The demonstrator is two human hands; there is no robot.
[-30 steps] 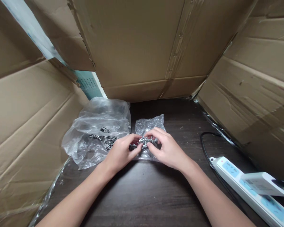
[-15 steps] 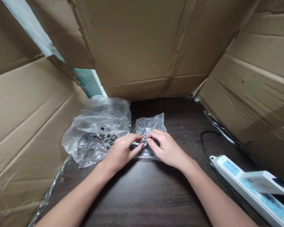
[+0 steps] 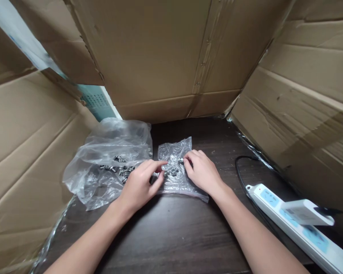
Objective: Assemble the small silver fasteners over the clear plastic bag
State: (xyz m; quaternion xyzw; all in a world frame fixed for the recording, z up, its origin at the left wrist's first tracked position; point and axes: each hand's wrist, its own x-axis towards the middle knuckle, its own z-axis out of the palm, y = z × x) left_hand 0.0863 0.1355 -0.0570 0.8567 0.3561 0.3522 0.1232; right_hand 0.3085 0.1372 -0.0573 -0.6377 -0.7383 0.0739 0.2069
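My right hand (image 3: 202,171) pinches a small shiny metal bolt (image 3: 181,161) between thumb and fingertips, over the right side of a small clear plastic bag (image 3: 174,149). Several similar metal bolts (image 3: 173,172) lie on or in the middle of this bag; I cannot tell which. At its left edge, my left hand (image 3: 144,180) has thumb and index finger apart, with nothing visible between them. Left of that hand spreads a larger clear plastic bag (image 3: 97,152) with a heap of metal bolts (image 3: 121,167), partly hidden by the hand.
Cardboard walls (image 3: 160,57) enclose the dark wooden table (image 3: 171,236) at the back and both sides. To the right lies a white power strip (image 3: 277,213) with a white plug-in adapter (image 3: 305,211) and a black cable (image 3: 237,171).
My hands have moved apart from where they met over the small bag. The right hand has drawn right with a bolt, and the left thumb and finger have parted. The view has shifted slightly.
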